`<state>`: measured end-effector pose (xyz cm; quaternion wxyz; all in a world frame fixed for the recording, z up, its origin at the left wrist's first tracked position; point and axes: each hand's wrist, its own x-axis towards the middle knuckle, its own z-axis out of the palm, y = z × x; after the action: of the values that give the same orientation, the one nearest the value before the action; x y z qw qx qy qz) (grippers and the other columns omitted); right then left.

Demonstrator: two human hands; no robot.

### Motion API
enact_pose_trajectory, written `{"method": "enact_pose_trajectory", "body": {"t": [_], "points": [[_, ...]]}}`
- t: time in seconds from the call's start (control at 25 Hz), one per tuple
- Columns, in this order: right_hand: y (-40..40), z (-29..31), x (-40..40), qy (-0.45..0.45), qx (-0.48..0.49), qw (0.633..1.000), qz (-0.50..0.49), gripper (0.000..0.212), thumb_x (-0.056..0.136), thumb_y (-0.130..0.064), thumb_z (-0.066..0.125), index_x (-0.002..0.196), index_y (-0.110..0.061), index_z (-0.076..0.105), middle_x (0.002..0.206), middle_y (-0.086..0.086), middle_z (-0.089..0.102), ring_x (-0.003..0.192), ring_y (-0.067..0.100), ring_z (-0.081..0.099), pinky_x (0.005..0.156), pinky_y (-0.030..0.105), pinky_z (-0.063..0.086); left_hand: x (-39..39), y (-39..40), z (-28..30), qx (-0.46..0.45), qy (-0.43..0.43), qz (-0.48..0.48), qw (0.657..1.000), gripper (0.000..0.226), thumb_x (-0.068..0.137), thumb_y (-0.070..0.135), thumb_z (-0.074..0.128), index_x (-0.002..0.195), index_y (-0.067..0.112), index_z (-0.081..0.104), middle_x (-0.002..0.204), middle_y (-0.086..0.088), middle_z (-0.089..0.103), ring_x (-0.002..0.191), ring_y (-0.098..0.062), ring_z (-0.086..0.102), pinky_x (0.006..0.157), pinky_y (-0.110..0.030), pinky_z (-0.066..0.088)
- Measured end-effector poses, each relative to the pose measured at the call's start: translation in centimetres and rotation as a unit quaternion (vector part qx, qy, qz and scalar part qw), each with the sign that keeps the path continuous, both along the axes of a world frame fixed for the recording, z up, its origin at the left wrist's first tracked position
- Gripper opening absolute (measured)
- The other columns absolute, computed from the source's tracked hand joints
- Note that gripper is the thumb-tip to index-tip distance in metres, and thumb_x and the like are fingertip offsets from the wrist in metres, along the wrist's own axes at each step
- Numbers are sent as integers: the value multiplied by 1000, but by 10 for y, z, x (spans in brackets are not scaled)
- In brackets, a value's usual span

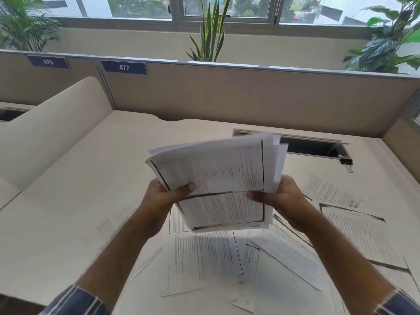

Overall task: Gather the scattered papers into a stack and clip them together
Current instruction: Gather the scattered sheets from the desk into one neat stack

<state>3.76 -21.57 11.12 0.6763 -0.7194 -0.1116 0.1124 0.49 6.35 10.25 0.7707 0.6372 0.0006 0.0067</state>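
White printed sheets, part gathered: a held stack [218, 178] is raised clear of the desk [68, 212] at frame centre, its edges ragged, top corners fanned toward 1 o'clock, not yet squared. Left hand [163, 196] grips the stack's left edge, thumb curled over the top page. Right hand [279, 196] grips the right edge the same way, thumb on the printed face. Both forearms reach up from 6 o'clock, sleeves striped blue.

Still loose: sheets [204, 258] lying overlapped directly under the stack, more sheets [354, 223] spread toward 4 o'clock, faint pages at 8 o'clock. Black binder clip [346, 162] sits untouched at 2 o'clock, just beside the open cable hatch [311, 146].

Judgement: roughly half collected; remaining pickup, squaring and clipping all pending.
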Motion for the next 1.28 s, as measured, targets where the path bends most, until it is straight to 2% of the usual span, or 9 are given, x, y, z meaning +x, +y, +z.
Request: {"method": "enact_pose_trajectory", "body": {"t": [0.12,0.24,0.36,0.6,0.68,0.84,1.0,1.12,1.28], "points": [[-4,-25,-5,35,32,999,-27,50,57,-21,89,104,-17,72,102,17,71,98,28,69,79,43,61,-6,-19,-25,100,93,-5,991,22,82,16,78,102,24,72,97,4,79,96,-16,73,70,-23,57],[-1,-48,-17,44,29,996,-76,37,64,-9,85,99,-13,74,99,20,71,96,31,67,76,34,59,-14,-43,-51,162,126,39,978,14,88,21,73,95,33,71,96,6,76,98,-19,68,71,-27,54],[3,-48,-20,24,34,989,-140,21,76,5,76,88,-12,75,87,12,75,87,26,68,70,28,58,-18,-48,-47,156,81,80,981,14,91,19,69,94,33,71,94,6,75,89,-11,69,66,-20,54],[21,-19,-11,5,-14,986,-167,23,83,-9,73,103,-18,67,99,3,73,87,19,73,71,36,62,-19,-36,-36,195,4,145,970,15,95,23,63,108,29,59,99,15,70,90,-3,68,70,-18,56],[32,-25,-2,54,-62,985,-150,32,86,-7,70,115,-17,62,104,2,71,92,19,71,74,35,62,-11,-32,-46,276,34,169,945,18,96,22,61,114,25,57,101,18,65,92,-4,64,74,-20,51],[59,-69,4,102,-175,970,-137,36,85,1,67,118,-12,61,111,7,69,96,23,68,82,37,59,-1,-24,-92,419,153,138,884,29,94,20,55,122,16,59,118,2,67,108,-21,63,90,-32,52],[74,-121,-8,91,-368,921,-92,36,83,-8,66,118,-10,60,119,10,65,98,21,61,87,33,54,-3,-25,-122,639,212,40,738,44,90,15,47,133,25,48,135,-8,45,120,-30,44,96,-48,42],[81,-134,-17,66,-526,844,-84,55,85,-23,66,135,-13,47,133,11,47,119,29,46,92,39,48,2,-36,-120,627,213,44,748,52,89,7,45,137,27,46,147,-12,27,125,-35,36,95,-52,41],[88,-132,-17,84,-505,852,-109,59,86,-18,62,141,-14,40,134,13,43,121,31,41,93,40,45,13,-31,-118,556,247,49,792,49,90,8,47,136,22,48,142,-16,30,123,-38,40,96,-49,47]]}}
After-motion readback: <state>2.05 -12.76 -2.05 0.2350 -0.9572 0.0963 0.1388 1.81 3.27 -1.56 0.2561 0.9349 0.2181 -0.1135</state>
